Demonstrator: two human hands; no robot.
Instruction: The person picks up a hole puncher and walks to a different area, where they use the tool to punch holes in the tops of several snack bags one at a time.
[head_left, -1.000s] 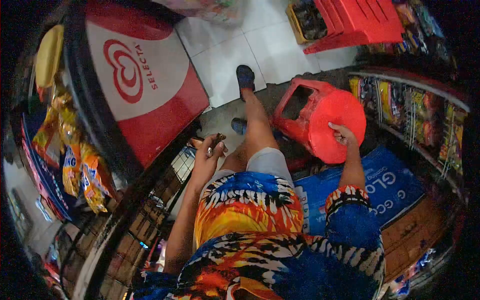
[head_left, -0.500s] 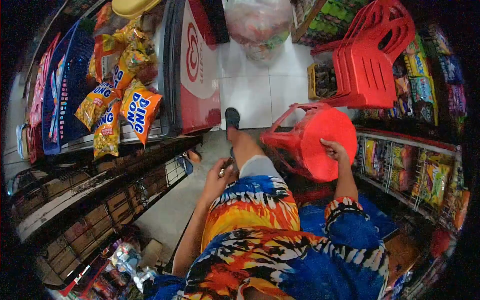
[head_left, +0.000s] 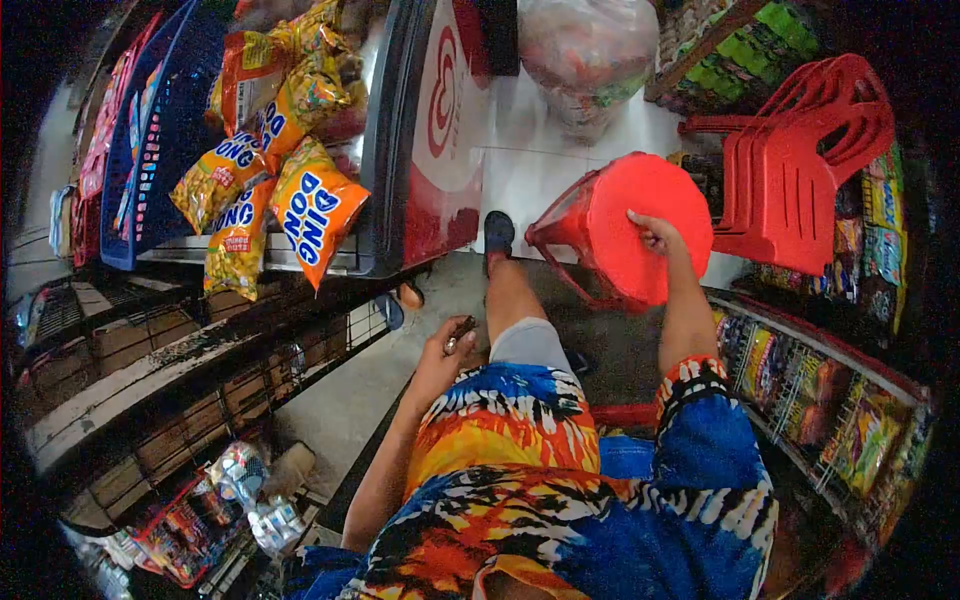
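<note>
My right hand (head_left: pixel 657 238) grips a red plastic stool (head_left: pixel 640 195) at the middle of its round seat. The stool is tilted, its seat facing me and its legs pointing to the left. My left hand (head_left: pixel 446 352) hangs beside my left thigh with the fingers curled. A shiny ring-like spot shows on it, and something small and dark is at the fingertips; I cannot make out what it is. One foot in a dark shoe (head_left: pixel 498 234) is forward on the floor.
A red and white chest freezer (head_left: pixel 435 150) stands left of the aisle, with Ding Dong snack bags (head_left: pixel 315 208) beside it. Ahead sits a large plastic bag (head_left: pixel 588 50). Stacked red chairs (head_left: pixel 790 190) and a snack rack (head_left: pixel 800 375) line the right side.
The stool has moved forward and up with my right hand, its seat turning more toward me. My left hand stays by my thigh. The view has shifted, with the surroundings sliding right.
</note>
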